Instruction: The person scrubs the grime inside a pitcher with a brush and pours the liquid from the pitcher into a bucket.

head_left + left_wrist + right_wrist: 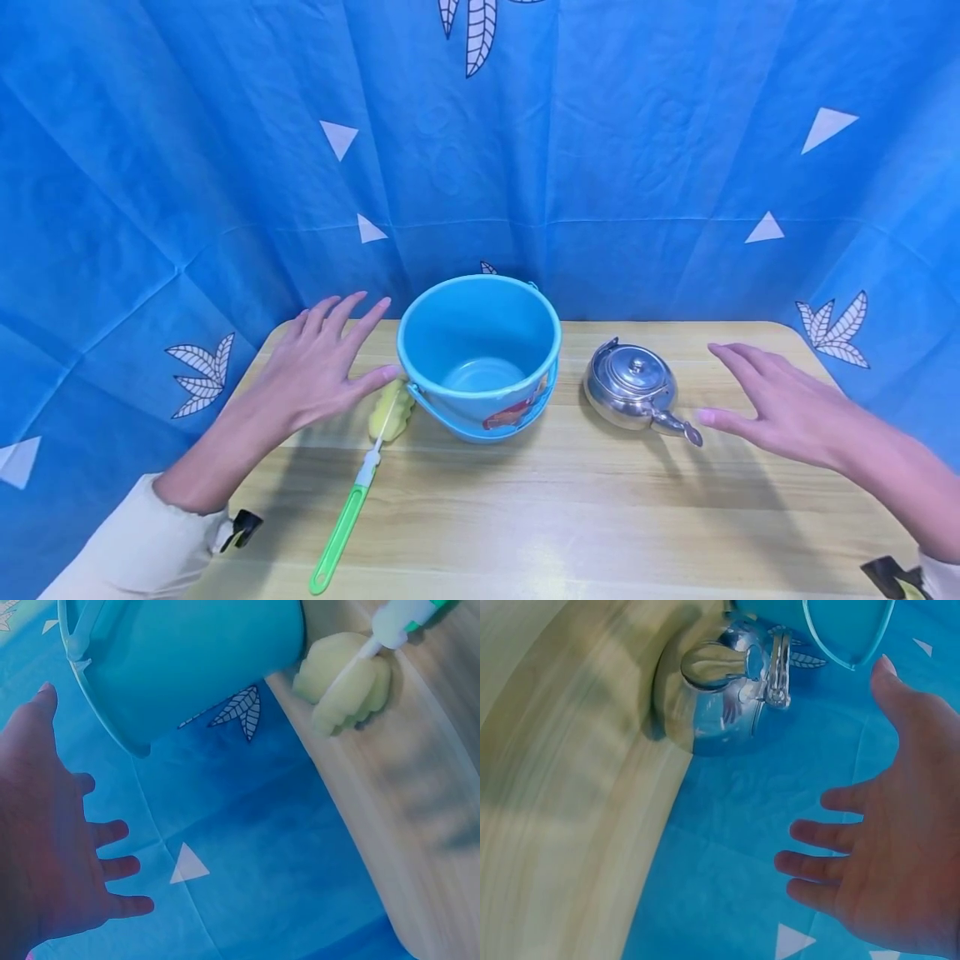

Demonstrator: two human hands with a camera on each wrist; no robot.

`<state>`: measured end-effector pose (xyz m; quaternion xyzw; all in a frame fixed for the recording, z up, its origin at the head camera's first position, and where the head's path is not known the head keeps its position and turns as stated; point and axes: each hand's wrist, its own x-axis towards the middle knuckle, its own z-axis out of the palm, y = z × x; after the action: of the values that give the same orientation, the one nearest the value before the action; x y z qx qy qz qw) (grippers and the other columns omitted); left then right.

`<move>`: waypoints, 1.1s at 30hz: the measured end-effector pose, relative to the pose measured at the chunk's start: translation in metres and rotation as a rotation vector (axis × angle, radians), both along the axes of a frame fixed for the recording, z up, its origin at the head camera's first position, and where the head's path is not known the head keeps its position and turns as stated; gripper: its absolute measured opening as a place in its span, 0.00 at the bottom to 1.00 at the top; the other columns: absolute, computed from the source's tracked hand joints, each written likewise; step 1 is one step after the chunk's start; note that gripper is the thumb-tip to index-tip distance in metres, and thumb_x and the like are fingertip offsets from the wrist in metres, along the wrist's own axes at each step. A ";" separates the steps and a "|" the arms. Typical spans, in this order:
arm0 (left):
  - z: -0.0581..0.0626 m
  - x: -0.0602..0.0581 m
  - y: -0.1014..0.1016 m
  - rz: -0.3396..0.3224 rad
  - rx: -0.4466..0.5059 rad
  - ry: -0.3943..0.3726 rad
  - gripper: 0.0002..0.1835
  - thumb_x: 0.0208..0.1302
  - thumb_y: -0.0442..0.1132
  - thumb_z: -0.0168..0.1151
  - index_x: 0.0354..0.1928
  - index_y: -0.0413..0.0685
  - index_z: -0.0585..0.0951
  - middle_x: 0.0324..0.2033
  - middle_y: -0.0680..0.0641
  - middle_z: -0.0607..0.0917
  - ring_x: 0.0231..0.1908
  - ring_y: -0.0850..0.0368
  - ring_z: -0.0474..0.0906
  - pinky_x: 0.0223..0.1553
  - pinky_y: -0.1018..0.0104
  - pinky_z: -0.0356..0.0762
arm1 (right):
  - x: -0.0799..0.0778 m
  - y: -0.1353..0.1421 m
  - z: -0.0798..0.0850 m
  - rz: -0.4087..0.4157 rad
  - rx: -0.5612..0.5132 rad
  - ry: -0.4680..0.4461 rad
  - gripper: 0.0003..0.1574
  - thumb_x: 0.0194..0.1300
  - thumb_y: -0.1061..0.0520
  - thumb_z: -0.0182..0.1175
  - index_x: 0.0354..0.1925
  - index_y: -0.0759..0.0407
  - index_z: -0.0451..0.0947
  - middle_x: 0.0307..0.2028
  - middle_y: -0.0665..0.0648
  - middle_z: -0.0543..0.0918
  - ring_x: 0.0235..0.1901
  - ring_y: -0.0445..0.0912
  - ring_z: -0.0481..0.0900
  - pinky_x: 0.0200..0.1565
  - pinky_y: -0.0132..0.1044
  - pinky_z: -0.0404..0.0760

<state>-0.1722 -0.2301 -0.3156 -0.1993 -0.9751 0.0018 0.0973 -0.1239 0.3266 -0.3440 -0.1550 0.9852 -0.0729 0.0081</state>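
A blue plastic bucket (480,333) stands upright on the table, its handle folded down along the front. To its left lies a sponge brush (347,521) with a yellow sponge head and a green handle. My left hand (318,367) hovers with spread fingers left of the bucket, above the brush's head, holding nothing. A shiny metal teapot (630,387) with its lid on sits right of the bucket, spout toward the front right. My right hand (787,404) is spread in the air just right of the teapot, apart from it. Both palms show in the wrist views.
The wooden table (570,517) has rounded far corners. A blue cloth (637,167) with white leaves and triangles hangs behind it and along both sides, close to the table's far edge.
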 end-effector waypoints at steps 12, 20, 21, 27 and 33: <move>0.003 0.000 0.011 -0.017 0.015 0.018 0.50 0.67 0.77 0.48 0.84 0.65 0.48 0.81 0.41 0.58 0.78 0.34 0.54 0.74 0.28 0.58 | -0.002 -0.008 -0.003 0.009 -0.009 0.024 0.59 0.67 0.26 0.60 0.76 0.67 0.60 0.71 0.75 0.68 0.68 0.74 0.68 0.63 0.74 0.69; 0.005 0.000 0.022 -0.020 0.032 -0.010 0.51 0.67 0.77 0.46 0.84 0.64 0.47 0.81 0.40 0.58 0.78 0.35 0.55 0.74 0.28 0.57 | -0.003 -0.012 -0.006 -0.001 -0.022 0.015 0.57 0.68 0.25 0.59 0.72 0.68 0.66 0.68 0.74 0.72 0.66 0.72 0.70 0.62 0.73 0.71; 0.006 0.000 0.023 -0.019 0.035 -0.014 0.51 0.67 0.78 0.46 0.84 0.63 0.47 0.81 0.40 0.58 0.78 0.35 0.55 0.74 0.28 0.57 | -0.003 -0.013 -0.006 -0.002 -0.024 0.013 0.56 0.68 0.25 0.58 0.71 0.68 0.66 0.67 0.74 0.73 0.66 0.72 0.71 0.62 0.72 0.72; 0.008 -0.001 0.031 -0.016 0.047 -0.011 0.53 0.67 0.78 0.45 0.84 0.56 0.50 0.80 0.40 0.60 0.78 0.36 0.57 0.74 0.29 0.59 | -0.002 -0.015 -0.009 -0.005 -0.033 0.017 0.54 0.68 0.26 0.58 0.69 0.69 0.69 0.63 0.72 0.78 0.62 0.69 0.75 0.59 0.69 0.75; 0.012 -0.002 0.038 -0.017 0.055 -0.010 0.54 0.66 0.80 0.43 0.83 0.53 0.55 0.79 0.42 0.62 0.77 0.38 0.59 0.73 0.31 0.61 | -0.004 -0.019 -0.013 0.009 -0.045 0.013 0.51 0.69 0.29 0.60 0.65 0.70 0.72 0.56 0.71 0.82 0.57 0.68 0.79 0.56 0.67 0.78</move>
<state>-0.1738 -0.1922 -0.3035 -0.2047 -0.9736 -0.0267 0.0980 -0.1275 0.3080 -0.3570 -0.1600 0.9826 -0.0942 -0.0013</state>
